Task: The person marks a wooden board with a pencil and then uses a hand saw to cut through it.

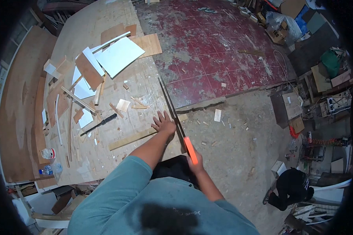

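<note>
My right hand (196, 163) is wrapped round the orange handle of a handsaw (190, 149). Its long dark blade points away from me along the table's right edge. My left hand (165, 124) lies with fingers spread on a narrow wooden strip (130, 140), just left of the blade. The strip runs across the worktable (117, 158) and its right end sticks out past the edge. Whether the teeth touch the wood cannot be made out. To the left lies a thin tool with a black handle (108, 120).
White boards (119, 56), brown panels (89, 71) and sticks (78, 98) lie on the table. A jar (48, 153) and plastic bottles (51, 169) stand at its left. Wood offcuts litter the floor (231, 145). A person in black (289, 188) crouches at right.
</note>
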{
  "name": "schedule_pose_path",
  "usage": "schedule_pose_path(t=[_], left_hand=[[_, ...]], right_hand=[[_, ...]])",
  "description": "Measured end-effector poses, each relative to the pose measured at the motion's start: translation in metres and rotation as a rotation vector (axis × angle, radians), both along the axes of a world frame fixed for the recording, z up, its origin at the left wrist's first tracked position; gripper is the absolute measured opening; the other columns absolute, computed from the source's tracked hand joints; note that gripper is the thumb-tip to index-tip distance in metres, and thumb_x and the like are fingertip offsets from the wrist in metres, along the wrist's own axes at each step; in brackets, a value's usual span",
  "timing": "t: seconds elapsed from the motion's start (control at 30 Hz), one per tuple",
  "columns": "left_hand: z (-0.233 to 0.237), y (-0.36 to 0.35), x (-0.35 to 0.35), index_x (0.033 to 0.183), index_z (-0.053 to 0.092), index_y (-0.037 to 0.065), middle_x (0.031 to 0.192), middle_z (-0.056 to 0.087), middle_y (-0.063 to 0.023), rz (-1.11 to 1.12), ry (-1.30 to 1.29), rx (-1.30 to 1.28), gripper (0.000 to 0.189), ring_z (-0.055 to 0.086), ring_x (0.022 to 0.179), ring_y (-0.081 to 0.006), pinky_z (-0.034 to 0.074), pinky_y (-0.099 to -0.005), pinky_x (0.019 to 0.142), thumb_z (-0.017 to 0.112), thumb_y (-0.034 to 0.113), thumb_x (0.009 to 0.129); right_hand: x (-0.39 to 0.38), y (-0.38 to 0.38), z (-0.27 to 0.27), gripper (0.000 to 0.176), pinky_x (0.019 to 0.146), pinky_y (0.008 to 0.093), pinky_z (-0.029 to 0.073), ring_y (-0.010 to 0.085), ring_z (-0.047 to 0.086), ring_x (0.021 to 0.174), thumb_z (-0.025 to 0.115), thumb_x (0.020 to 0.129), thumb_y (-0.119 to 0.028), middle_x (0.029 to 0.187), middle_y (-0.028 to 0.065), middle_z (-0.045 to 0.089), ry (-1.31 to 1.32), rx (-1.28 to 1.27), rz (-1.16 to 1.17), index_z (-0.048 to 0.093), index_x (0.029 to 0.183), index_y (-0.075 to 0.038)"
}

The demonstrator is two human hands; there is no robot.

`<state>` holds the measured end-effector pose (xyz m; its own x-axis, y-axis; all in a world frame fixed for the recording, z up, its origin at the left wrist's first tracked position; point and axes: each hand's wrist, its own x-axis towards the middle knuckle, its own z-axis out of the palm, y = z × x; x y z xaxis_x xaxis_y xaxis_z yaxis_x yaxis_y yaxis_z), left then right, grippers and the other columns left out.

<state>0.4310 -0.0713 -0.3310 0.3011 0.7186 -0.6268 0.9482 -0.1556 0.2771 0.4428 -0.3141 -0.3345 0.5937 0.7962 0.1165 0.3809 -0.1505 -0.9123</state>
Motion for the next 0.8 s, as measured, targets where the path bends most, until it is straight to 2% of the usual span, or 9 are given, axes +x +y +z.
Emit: schedule_pose_path(t=[0.1,0.2,0.27,0.4,0.43,0.5,0.6,0.7,0.8], left_hand=[[0.006,0.0,0.0,0.157,0.002,0.018,0.162,-0.015,-0.0124,0.008,0.001,-0.014,0.079,-0.013,0.147,-0.0453,-0.005,-0.0666,0.112,0.045,0.04,0.096],[0.008,-0.002,-0.001,0.157,0.002,0.018,0.162,-0.015,-0.0123,0.026,-0.015,-0.024,0.079,-0.013,0.147,-0.0446,-0.006,-0.0662,0.113,0.045,0.042,0.096],[0.004,0.0,0.001,0.157,0.002,0.018,0.162,-0.015,-0.0126,0.027,-0.026,-0.012,0.079,-0.014,0.146,-0.0452,-0.007,-0.0667,0.112,0.045,0.044,0.096],[0.002,0.0,-0.001,0.157,0.002,0.019,0.162,-0.016,-0.0131,0.024,-0.035,-0.028,0.079,-0.015,0.146,-0.0463,-0.007,-0.0675,0.111,0.046,0.043,0.096],[0.001,0.001,-0.001,0.157,0.001,0.019,0.162,-0.016,-0.0132,0.016,-0.028,-0.038,0.08,-0.015,0.146,-0.0466,-0.007,-0.0677,0.111,0.046,0.043,0.096],[0.0,0.004,0.0,0.157,0.001,0.019,0.162,-0.016,-0.0134,0.005,-0.027,-0.04,0.08,-0.015,0.146,-0.047,-0.007,-0.068,0.111,0.046,0.042,0.095],[-0.005,0.006,0.002,0.157,0.001,0.019,0.162,-0.017,-0.0134,0.006,-0.021,-0.006,0.08,-0.015,0.146,-0.0468,-0.006,-0.0677,0.111,0.046,0.042,0.095],[-0.007,0.004,-0.001,0.157,0.001,0.019,0.162,-0.017,-0.0128,-0.012,0.012,-0.023,0.08,-0.015,0.146,-0.0466,-0.007,-0.0674,0.111,0.046,0.043,0.095],[0.001,0.003,-0.001,0.157,0.002,0.019,0.162,-0.017,-0.0115,0.037,-0.045,-0.049,0.08,-0.014,0.146,-0.0458,-0.006,-0.0665,0.112,0.046,0.045,0.096]], right_hand=[[0.014,0.028,0.013,0.054,0.097,0.0377,0.048,0.0359,0.061,0.116,0.061,0.08,-0.002,0.126,0.0243,0.06,0.141,-0.07,0.001,0.052,0.133,0.003],[-0.01,-0.043,0.013,0.055,0.099,0.0366,0.046,0.035,0.06,0.117,0.057,0.08,-0.002,0.127,0.0244,0.06,0.274,-0.218,0.018,0.051,0.135,0.002],[-0.04,-0.105,0.045,0.059,0.1,0.0368,0.046,0.0355,0.06,0.119,0.056,0.08,0.0,0.13,0.0241,0.058,0.259,-0.245,0.021,0.047,0.138,0.002],[-0.05,-0.122,0.066,0.06,0.099,0.0367,0.046,0.0352,0.059,0.12,0.057,0.08,0.001,0.131,0.0243,0.058,0.334,-0.242,-0.011,0.046,0.139,0.002],[-0.051,-0.12,0.069,0.06,0.099,0.0367,0.046,0.0351,0.059,0.12,0.057,0.08,0.001,0.131,0.0243,0.057,0.363,-0.235,-0.027,0.046,0.139,0.001],[-0.024,-0.055,0.038,0.06,0.097,0.0376,0.048,0.0357,0.06,0.117,0.059,0.079,0.0,0.129,0.0252,0.058,0.018,-0.092,0.037,0.047,0.139,0.0],[0.015,0.046,0.018,0.057,0.094,0.0388,0.049,0.0389,0.06,0.114,0.059,0.08,-0.002,0.126,0.0259,0.059,0.094,-0.062,0.013,0.049,0.136,0.001],[0.013,0.043,0.031,0.055,0.095,0.0386,0.049,0.0384,0.06,0.115,0.058,0.081,-0.002,0.125,0.0257,0.06,0.143,-0.112,-0.004,0.05,0.135,0.001],[-0.028,-0.058,0.018,0.054,0.094,0.0368,0.049,0.0358,0.063,0.111,0.058,0.081,-0.003,0.12,0.0241,0.063,0.118,-0.113,-0.024,0.051,0.135,0.001]])
